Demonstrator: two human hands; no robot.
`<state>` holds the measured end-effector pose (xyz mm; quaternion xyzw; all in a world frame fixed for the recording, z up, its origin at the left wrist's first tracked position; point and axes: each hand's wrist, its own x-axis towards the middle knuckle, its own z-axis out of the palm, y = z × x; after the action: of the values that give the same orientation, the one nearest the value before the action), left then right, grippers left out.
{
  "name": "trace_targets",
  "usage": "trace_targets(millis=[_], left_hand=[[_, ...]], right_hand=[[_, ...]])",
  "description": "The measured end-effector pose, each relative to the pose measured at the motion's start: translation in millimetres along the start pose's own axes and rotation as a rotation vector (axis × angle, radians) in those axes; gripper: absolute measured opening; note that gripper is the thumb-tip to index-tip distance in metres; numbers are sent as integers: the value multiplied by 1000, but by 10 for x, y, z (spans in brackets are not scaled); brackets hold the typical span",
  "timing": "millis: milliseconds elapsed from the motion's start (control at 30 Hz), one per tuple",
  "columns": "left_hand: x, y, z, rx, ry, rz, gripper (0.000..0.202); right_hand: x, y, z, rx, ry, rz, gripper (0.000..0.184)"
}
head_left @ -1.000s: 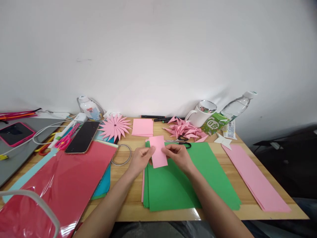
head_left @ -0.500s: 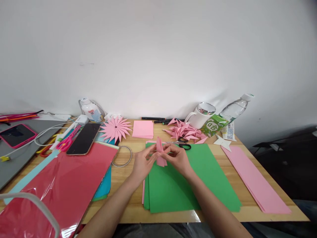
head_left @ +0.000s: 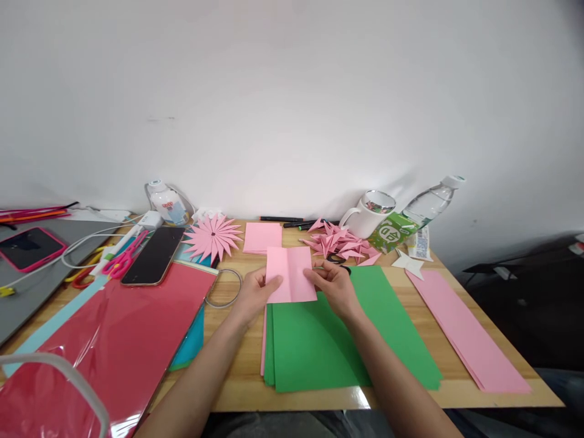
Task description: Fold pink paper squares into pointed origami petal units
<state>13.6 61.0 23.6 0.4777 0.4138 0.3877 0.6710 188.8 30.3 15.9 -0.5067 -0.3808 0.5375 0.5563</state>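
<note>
Between my hands a square of pink paper (head_left: 301, 277) is spread almost flat, with an upright crease down its middle. My left hand (head_left: 256, 292) pinches its left edge, thumb on top. On the right edge my right hand (head_left: 335, 286) grips it between thumb and fingers. Beneath lies a stack of green paper (head_left: 319, 347). Black-handled scissors (head_left: 336, 258) are partly hidden behind my right hand. Just beyond the sheet rests a pile of pink squares (head_left: 262, 237). Folded pink paper pieces (head_left: 337, 238) lie heaped to its right.
A pink paper pinwheel-like star (head_left: 213, 237), a phone (head_left: 154, 255) and red sheets in clear wrap (head_left: 114, 334) are on the left. A white mug (head_left: 368, 214), green box (head_left: 393, 232) and tilted water bottle (head_left: 429, 204) stand at the back right; long pink strips (head_left: 465, 331) lie right.
The pink paper was folded narrow and upright between my fingers; now it is opened out into a creased square. My hands have moved slightly apart to its two side edges.
</note>
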Motion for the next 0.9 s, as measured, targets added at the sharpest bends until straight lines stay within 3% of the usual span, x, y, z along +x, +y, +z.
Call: trace_targets(millis=[300,433,600,733,800,900], left_hand=[[14,69,-56,-10,-62,-18,32],[23,65,-66,179,-79,115,22],[26,27,-28,402,-69,365,39],[-40,118,-29,388,-299,257,40],[-69,169,-35,258,-431,150,52],[-71,156,-19,127,-313,44,59]], right_hand=[[38,1,-66,-26,52,6,37],[84,37,-104,13,85,12,45],[88,27,-107,50,32,136,48],[75,17,-115,-19,33,18,51],[68,19,-113,-48,53,-43,49],[39,32,-65,-113,-1,-91,44]])
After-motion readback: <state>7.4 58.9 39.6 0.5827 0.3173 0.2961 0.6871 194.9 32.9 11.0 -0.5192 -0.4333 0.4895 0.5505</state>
